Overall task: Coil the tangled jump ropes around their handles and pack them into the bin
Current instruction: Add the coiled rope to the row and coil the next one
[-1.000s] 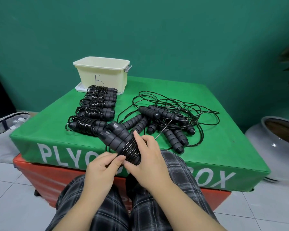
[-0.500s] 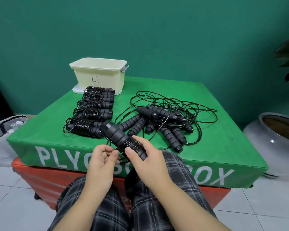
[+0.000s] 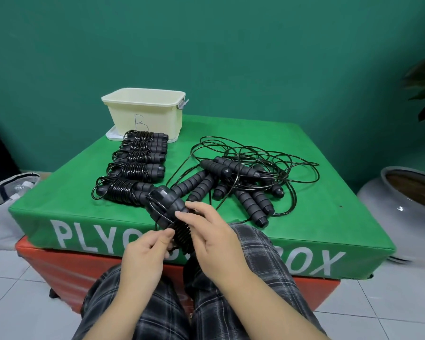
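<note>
My right hand grips a pair of black jump rope handles with cord coiled round their lower half, held over the near edge of the green box. My left hand pinches the loose end of that cord beside the coil. Several coiled ropes lie in a row on the left of the green plyo box. A tangle of uncoiled ropes with several handles lies at the middle right. The cream bin marked B stands at the back left, on its lid.
The green box sits on an orange one. A white bag lies on the floor at the left, a large grey pot at the right. My knees in plaid trousers touch the box's front.
The held handles have tipped more upright. My left hand has drawn the cord end down and left while my right hand shifted its grip over the coil.
</note>
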